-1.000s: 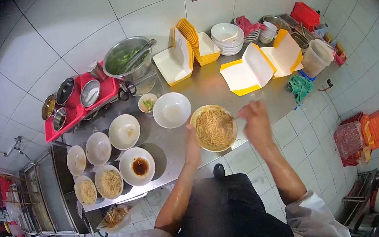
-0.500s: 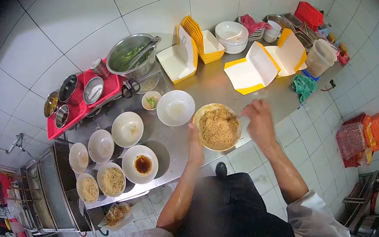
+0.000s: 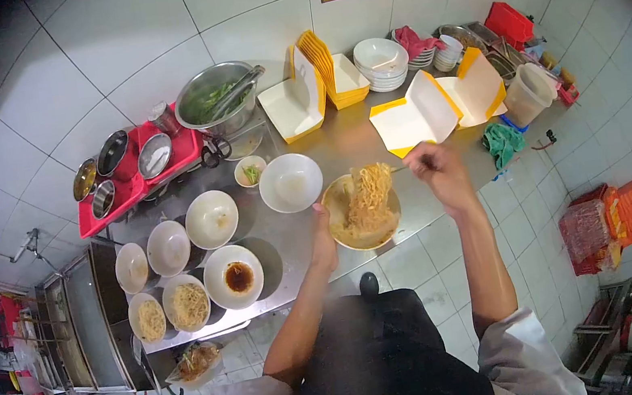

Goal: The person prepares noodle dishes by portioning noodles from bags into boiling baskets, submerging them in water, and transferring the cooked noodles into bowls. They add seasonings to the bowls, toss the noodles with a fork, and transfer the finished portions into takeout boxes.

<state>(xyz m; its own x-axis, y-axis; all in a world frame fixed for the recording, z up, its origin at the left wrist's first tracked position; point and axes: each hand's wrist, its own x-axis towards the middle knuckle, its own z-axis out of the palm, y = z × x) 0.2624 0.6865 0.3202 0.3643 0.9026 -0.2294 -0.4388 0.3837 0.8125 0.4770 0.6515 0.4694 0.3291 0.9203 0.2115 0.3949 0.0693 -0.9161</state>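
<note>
The noodles gleamed golden yellow in a cream bowl. I saw a black apron, pale sleeves, white boxes edged in yellow, dark-brown sauce, a bright green cloth, and white wall tiles gridded with dark lines.

Not possible to read any text, label, brand name, number or sign anywhere in view, either close by or farther off.
</note>
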